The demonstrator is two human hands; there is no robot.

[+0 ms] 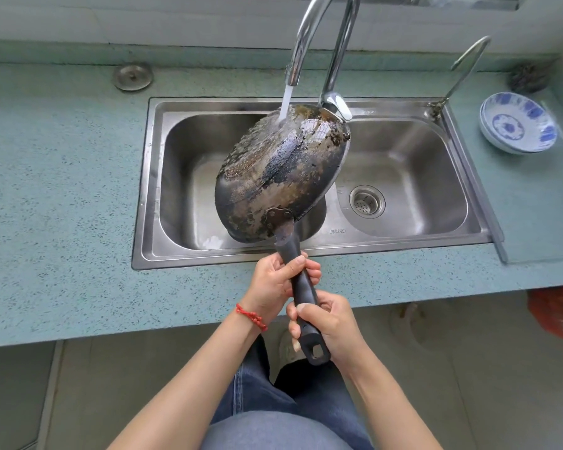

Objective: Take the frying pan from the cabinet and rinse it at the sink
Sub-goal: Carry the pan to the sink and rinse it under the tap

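Note:
A blackened frying pan is tilted over the double steel sink, its scorched underside facing me. Water runs from the tall chrome faucet onto the pan's upper part and spreads across it. My left hand grips the black handle just below the pan's bracket. My right hand holds the same handle lower down, near its end with the hanging hole. The pan's inside is hidden from me.
A stack of blue-and-white bowls rests on the counter right of the sink, with a steel scourer behind it. A small second tap rises at the sink's right corner. A round metal cap sits on the speckled green counter.

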